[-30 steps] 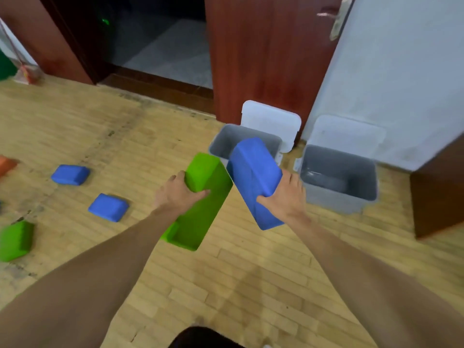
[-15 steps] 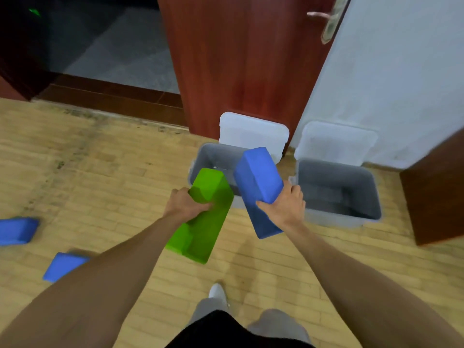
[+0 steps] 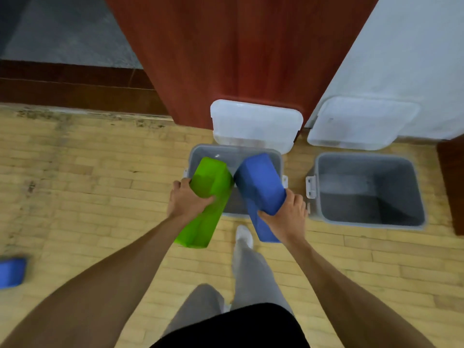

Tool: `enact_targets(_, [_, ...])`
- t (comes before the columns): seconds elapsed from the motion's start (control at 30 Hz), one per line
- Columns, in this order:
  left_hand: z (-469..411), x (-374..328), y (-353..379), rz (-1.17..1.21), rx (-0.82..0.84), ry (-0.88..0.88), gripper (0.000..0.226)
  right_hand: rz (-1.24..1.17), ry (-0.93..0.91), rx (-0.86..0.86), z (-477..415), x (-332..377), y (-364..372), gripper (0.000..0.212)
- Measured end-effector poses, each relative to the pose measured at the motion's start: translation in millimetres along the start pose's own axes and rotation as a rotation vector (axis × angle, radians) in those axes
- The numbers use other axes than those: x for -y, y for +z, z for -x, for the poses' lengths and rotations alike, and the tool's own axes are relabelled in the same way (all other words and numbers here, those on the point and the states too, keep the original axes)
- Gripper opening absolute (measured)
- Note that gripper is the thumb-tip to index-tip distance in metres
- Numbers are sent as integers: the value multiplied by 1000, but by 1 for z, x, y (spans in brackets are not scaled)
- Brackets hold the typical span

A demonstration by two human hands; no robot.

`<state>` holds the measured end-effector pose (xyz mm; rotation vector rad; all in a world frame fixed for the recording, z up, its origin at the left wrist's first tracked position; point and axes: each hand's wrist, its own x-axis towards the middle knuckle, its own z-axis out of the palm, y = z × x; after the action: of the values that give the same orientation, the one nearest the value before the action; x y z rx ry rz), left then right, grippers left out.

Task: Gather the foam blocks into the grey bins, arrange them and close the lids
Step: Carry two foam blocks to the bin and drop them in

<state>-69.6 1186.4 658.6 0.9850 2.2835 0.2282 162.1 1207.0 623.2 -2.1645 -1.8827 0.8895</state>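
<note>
My left hand (image 3: 187, 200) grips a long green foam block (image 3: 206, 199), and my right hand (image 3: 286, 214) grips a long blue foam block (image 3: 261, 187). Both blocks tilt with their far ends over the open left grey bin (image 3: 200, 153). The right grey bin (image 3: 369, 187) stands open with nothing visible inside. Each bin's translucent white lid is flipped back: the left lid (image 3: 256, 124) leans on the door, the right lid (image 3: 361, 121) on the wall. Another blue foam block (image 3: 11, 272) lies on the floor at the far left.
A red-brown wooden door (image 3: 238, 54) stands right behind the left bin, and a white wall (image 3: 414, 59) rises behind the right one. Dark furniture (image 3: 452, 184) sits at the right edge. My legs and a white shoe (image 3: 244, 234) are just before the bins on the wooden floor.
I have stepped closer to the bins. Both hands carried their blocks forward until the far ends hang over the left bin. Most of the scattered blocks at the left have left the view.
</note>
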Motion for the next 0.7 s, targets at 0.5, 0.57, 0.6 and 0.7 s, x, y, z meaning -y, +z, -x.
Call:
enact_targets(0.5, [-349,96,237,-21,-23,69,88,51,75,55,-262,-60,319,92])
enact_targets(0.57, [-377,117,272,0,-43,80,89,60,42,47,-283,-76,363,92])
enact_targets(0.6, [-390,127,287,4,-55,84,90,68,34,41,-292,-82,382,92])
enact_targets(0.7, [-420,149,324,19,-84,103,91,95,24,8,-311,-92,431,94])
